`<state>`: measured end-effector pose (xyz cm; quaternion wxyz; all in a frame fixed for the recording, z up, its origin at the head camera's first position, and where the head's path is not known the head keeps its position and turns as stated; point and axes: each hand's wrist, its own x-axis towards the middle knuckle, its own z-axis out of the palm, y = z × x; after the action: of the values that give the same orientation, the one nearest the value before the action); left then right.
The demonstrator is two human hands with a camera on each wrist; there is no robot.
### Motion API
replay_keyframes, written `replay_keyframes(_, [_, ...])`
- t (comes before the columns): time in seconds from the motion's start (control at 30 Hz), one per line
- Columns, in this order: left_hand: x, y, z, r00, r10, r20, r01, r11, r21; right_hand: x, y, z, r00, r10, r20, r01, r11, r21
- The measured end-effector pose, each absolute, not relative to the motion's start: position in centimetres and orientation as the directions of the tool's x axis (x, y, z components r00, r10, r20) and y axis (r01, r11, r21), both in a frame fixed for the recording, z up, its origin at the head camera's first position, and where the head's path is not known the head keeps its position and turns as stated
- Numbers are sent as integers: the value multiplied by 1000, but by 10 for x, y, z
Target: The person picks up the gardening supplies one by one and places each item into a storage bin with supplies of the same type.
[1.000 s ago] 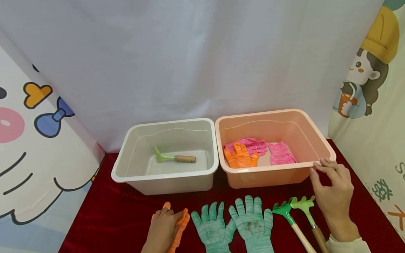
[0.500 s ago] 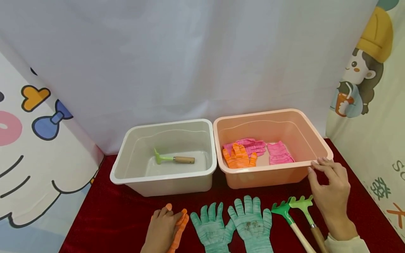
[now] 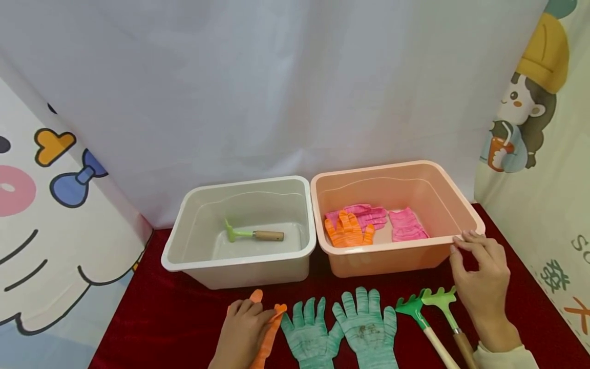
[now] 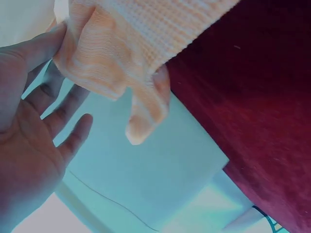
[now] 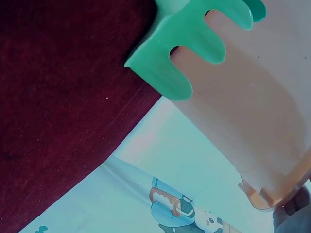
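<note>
In the head view my left hand is at the front, pinching an orange glove; in the left wrist view thumb and fingers grip the glove's fabric. My right hand holds the front right corner of the peach tub by its rim, thumb outside. One orange glove and pink gloves lie inside that tub. Right of my left hand, two green gloves, the left one and the right one, lie flat, the right one with a dark smudge on its palm.
The grey-white tub stands left of the peach one and contains a small green rake. Two hand rakes, one dark green and one light green, lie by my right hand on the red cloth. White curtain hangs behind.
My left hand has moved slightly to the right with the orange glove, whose fingers now reach the left green glove. My right hand stays at the tub's rim.
</note>
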<state>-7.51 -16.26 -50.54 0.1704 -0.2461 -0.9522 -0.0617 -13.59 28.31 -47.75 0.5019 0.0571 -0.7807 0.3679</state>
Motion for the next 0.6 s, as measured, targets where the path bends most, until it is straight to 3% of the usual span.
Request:
replay_keyframes(0.33, [-83, -148, -499, -675, 502, 540, 596, 803, -2, -134, 281, -477, -492, 289, 821, -447, 725, -523])
replay_keyframes(0.6, [-88, -136, -489, -670, 486, 562, 603, 797, 29, -136, 283, -478, -495, 282, 822, -448, 728, -519])
